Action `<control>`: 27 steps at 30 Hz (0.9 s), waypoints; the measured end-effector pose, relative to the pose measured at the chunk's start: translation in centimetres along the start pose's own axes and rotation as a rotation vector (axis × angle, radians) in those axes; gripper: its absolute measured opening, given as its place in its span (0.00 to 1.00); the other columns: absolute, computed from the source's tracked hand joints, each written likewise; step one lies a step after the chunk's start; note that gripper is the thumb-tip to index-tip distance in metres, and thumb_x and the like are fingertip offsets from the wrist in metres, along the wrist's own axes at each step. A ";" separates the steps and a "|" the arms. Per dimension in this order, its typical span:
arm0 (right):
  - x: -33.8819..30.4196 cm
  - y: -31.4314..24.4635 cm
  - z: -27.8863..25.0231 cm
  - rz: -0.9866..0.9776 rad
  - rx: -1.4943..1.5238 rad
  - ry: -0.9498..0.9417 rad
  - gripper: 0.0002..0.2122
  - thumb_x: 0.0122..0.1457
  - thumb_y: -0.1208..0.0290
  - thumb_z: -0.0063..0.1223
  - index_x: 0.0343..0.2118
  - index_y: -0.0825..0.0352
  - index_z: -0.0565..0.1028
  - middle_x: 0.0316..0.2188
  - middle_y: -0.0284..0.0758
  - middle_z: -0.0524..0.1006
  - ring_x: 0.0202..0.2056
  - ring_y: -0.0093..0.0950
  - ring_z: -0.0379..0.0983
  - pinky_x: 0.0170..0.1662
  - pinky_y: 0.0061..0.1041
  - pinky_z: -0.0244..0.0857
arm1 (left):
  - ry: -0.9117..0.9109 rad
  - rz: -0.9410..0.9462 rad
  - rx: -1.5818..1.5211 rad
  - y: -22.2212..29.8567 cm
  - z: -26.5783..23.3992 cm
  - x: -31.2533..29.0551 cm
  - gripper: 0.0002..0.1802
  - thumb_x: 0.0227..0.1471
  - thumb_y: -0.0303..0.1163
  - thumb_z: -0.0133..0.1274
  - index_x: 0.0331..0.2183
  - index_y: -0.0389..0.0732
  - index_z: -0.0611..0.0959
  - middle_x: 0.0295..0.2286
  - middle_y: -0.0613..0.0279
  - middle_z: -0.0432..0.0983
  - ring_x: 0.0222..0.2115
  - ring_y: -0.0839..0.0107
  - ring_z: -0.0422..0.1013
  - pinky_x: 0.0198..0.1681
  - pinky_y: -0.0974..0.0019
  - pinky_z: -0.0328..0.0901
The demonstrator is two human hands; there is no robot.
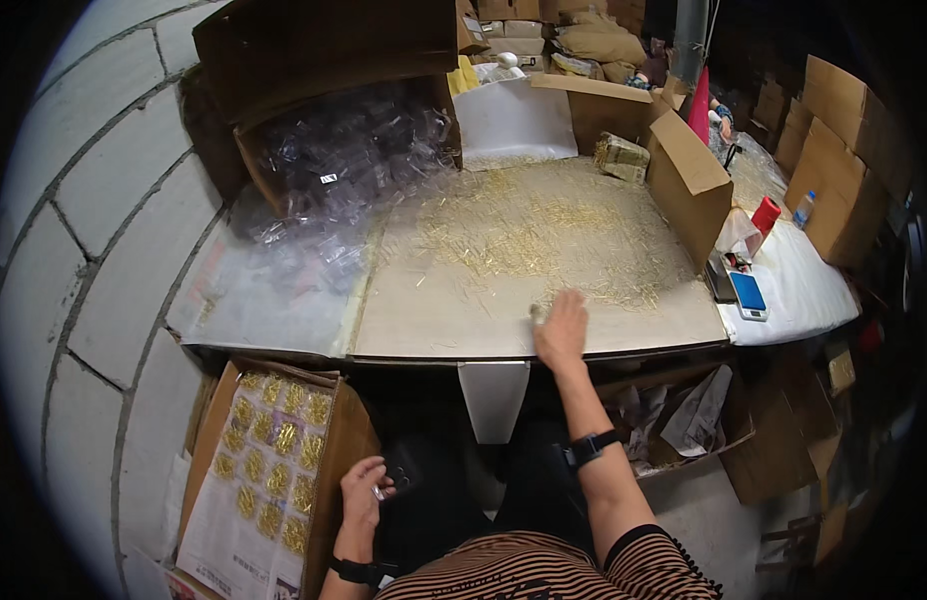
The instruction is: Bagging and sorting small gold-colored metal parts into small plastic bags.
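Thin gold-coloured metal pieces (504, 235), like short pins, are strewn over the cardboard-topped table. At the table's front edge my right hand (562, 328) reaches in, palm down with fingers stretched out, next to the nearest pieces. A small gold clump shows by its thumb; whether the hand grips it is unclear. My left hand (364, 492) is low by my lap, its fingers closed on a small clear plastic pack (402, 472) that is hard to make out against my dark trousers. Beside it, a carton (356, 430) holds rows of clear packs filled with gold pieces (277, 480).
A heap of clear plastic packs (354, 150) spills from a box at back left. A scale (749, 295), a red roll (766, 215) and a bottle (805, 210) are at right. An open carton (694, 180) borders the pins; another (674, 420) sits below the table. A block wall (84, 250) is left.
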State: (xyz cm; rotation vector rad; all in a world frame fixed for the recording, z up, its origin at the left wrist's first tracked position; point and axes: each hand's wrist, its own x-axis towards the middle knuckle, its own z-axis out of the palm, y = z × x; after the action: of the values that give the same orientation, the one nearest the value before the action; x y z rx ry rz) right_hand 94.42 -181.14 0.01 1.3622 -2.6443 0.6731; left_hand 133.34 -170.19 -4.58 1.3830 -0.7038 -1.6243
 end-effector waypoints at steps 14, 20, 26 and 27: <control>3.6 -6.0 1.6 -0.267 0.550 -0.145 0.26 0.61 0.56 0.38 0.56 0.71 0.59 0.60 0.51 0.54 0.62 0.44 0.46 0.64 0.36 0.41 | -0.520 -0.332 -0.005 -4.4 6.9 7.0 0.21 0.60 0.39 0.41 0.49 0.35 0.68 0.47 0.50 0.70 0.40 0.58 0.74 0.32 0.62 0.73; 2.3 -8.1 2.2 -0.645 0.102 -0.223 0.25 0.61 0.58 0.38 0.56 0.71 0.61 0.60 0.47 0.56 0.62 0.43 0.48 0.63 0.35 0.43 | -0.691 -0.519 0.096 -5.8 11.3 8.7 0.23 0.61 0.44 0.36 0.48 0.35 0.70 0.45 0.51 0.71 0.40 0.57 0.75 0.32 0.63 0.72; 1.7 -4.4 -1.3 -0.329 0.684 -0.268 0.21 0.61 0.63 0.42 0.54 0.69 0.64 0.58 0.46 0.59 0.61 0.40 0.53 0.62 0.32 0.48 | -0.712 -0.497 0.056 -6.7 11.3 8.4 0.27 0.60 0.48 0.38 0.51 0.38 0.68 0.43 0.54 0.73 0.39 0.61 0.75 0.28 0.67 0.73; 1.1 -5.5 -1.0 -0.408 0.469 -0.250 0.23 0.60 0.63 0.42 0.56 0.68 0.62 0.60 0.46 0.57 0.62 0.39 0.51 0.62 0.34 0.45 | -0.699 -0.493 0.033 -6.4 11.5 7.8 0.28 0.59 0.51 0.38 0.52 0.38 0.67 0.43 0.54 0.73 0.40 0.61 0.75 0.29 0.66 0.72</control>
State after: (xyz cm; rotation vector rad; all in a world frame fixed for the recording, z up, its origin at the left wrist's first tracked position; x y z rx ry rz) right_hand 97.96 -184.34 3.08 2.1569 -2.3316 1.1720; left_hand 120.49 -175.37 -11.16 1.0389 -0.8161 -2.5525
